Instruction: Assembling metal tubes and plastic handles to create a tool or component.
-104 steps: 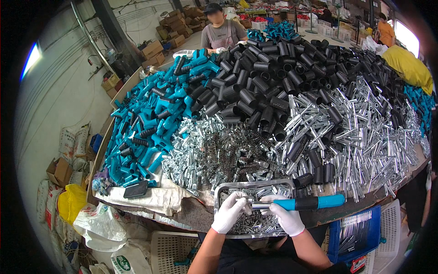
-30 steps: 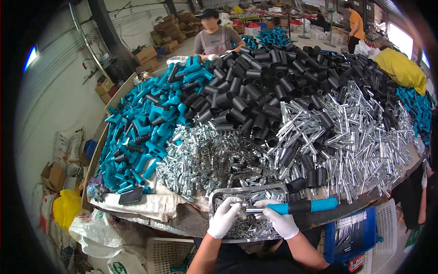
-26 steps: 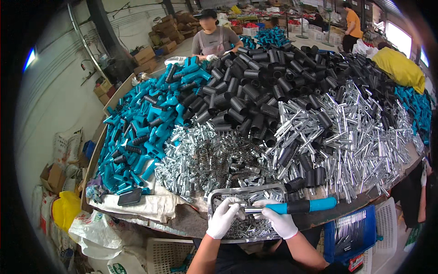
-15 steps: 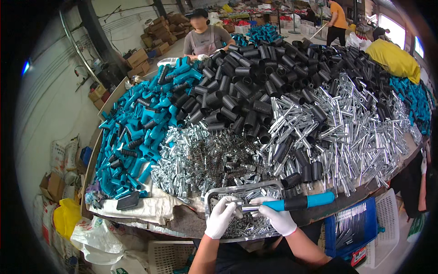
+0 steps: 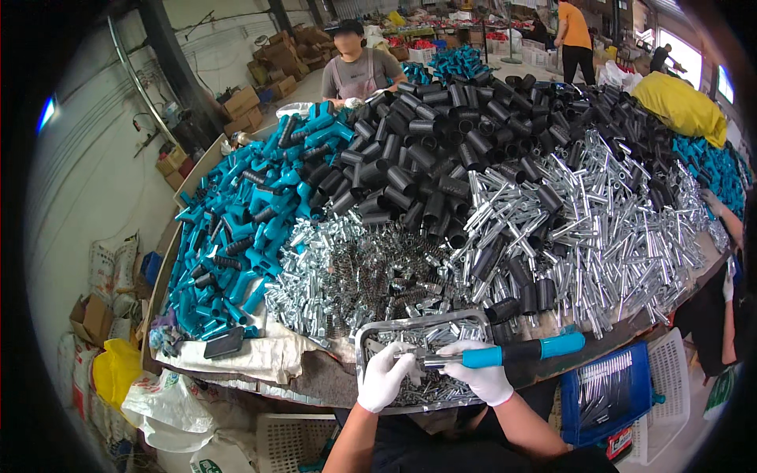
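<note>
Both hands wear white gloves and meet over a grey metal tray (image 5: 359, 348) of small metal parts. My right hand (image 5: 481, 378) is closed around a teal-and-black handle (image 5: 562, 344) with a metal shaft (image 5: 434, 361). The handle lies nearly level and points right. At the shaft's left end, the fingers of my left hand (image 5: 385, 382) are pinched together. A small metal piece seems to be between them, partly hidden by the fingertips. Just beyond the tray lie a heap of dark springs (image 5: 371, 264) and a heap of small silver fittings (image 5: 303, 303).
Teal plastic bodies (image 5: 229, 229) fill the table's left, black tubes (image 5: 426, 158) the middle, metal rods (image 5: 599, 252) the right. A dark flat object (image 5: 224, 344) lies near the left front edge. A blue bin (image 5: 579, 426) stands below right. A co-worker's hand (image 5: 712, 203) reaches in at right; another person (image 5: 359, 67) sits opposite.
The teal-and-black handle has shifted slightly right, with my hands still together at the shaft. At far right a co-worker's forearm has come in over the pile.
</note>
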Demonstrator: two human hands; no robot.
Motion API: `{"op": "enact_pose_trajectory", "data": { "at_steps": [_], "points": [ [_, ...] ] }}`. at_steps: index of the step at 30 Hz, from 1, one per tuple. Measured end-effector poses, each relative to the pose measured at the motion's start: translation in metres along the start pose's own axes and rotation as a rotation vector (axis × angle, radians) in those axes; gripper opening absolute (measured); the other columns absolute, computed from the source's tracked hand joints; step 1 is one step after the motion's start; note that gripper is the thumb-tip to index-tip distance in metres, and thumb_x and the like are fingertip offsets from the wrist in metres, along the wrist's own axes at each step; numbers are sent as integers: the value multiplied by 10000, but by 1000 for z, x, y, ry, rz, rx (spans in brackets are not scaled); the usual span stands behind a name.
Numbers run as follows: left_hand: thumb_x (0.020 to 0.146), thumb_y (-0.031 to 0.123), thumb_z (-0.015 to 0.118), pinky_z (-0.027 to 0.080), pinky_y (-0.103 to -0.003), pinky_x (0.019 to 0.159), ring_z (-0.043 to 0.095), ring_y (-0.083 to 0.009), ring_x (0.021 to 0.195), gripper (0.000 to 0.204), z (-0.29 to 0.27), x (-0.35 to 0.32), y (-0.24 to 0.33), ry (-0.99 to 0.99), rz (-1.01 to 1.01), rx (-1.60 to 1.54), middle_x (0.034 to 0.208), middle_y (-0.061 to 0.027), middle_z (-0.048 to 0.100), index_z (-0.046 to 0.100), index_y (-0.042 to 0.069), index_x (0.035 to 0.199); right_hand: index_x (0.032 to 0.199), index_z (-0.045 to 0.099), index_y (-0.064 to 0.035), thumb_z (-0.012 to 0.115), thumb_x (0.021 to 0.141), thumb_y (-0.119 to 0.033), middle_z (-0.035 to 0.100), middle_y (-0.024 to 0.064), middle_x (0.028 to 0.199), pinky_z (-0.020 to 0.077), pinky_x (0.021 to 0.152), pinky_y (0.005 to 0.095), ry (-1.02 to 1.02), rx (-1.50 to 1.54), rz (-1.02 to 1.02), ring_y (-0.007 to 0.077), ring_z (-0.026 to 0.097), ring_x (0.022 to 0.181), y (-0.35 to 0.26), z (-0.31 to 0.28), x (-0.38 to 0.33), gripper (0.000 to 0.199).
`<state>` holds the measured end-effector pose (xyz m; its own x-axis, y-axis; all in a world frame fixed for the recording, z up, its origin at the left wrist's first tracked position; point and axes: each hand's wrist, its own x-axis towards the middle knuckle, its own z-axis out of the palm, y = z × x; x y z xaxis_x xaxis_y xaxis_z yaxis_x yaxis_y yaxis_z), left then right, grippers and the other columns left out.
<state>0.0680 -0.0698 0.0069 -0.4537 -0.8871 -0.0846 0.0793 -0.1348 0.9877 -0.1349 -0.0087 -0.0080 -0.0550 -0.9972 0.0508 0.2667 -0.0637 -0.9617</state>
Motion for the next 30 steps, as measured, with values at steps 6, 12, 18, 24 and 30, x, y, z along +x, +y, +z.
{"op": "enact_pose_trajectory", "data": {
  "at_steps": [6,12,18,24,30],
  "points": [
    [1010,157,537,514,-274,604,627,-135,622,212,1,-10,25,38,-115,-21,737,-73,655,610,-38,1049,1006,713,37,757,804,-62,731,110,983,539,812,290,-35,-63,-83,159,693,905,-18,1,-6,229],
    [999,161,542,536,-305,577,651,-177,603,218,12,-13,34,27,-73,76,733,-85,660,610,-45,1005,1039,674,55,713,827,-30,709,131,989,561,793,301,23,62,-89,175,701,870,-19,0,-12,232],
    [1018,201,560,503,-269,566,607,-126,590,243,3,-16,33,-46,-254,63,722,-68,652,620,-33,1043,1041,686,49,736,822,-48,722,116,989,549,806,287,-1,-11,-106,155,691,879,-22,3,-14,244],
    [1013,212,541,519,-280,680,653,-139,697,264,8,-19,34,-135,41,196,770,-100,664,596,-41,1063,1053,681,52,727,837,-41,722,115,993,552,816,290,19,69,-48,156,691,882,-18,6,-18,240],
    [1021,242,548,500,-269,635,633,-137,649,253,-3,-11,29,-195,-259,152,737,-51,652,590,-7,1006,1063,684,41,736,847,-43,719,99,1000,546,814,274,25,62,-47,140,685,895,1,0,-11,237]
  ]
}}
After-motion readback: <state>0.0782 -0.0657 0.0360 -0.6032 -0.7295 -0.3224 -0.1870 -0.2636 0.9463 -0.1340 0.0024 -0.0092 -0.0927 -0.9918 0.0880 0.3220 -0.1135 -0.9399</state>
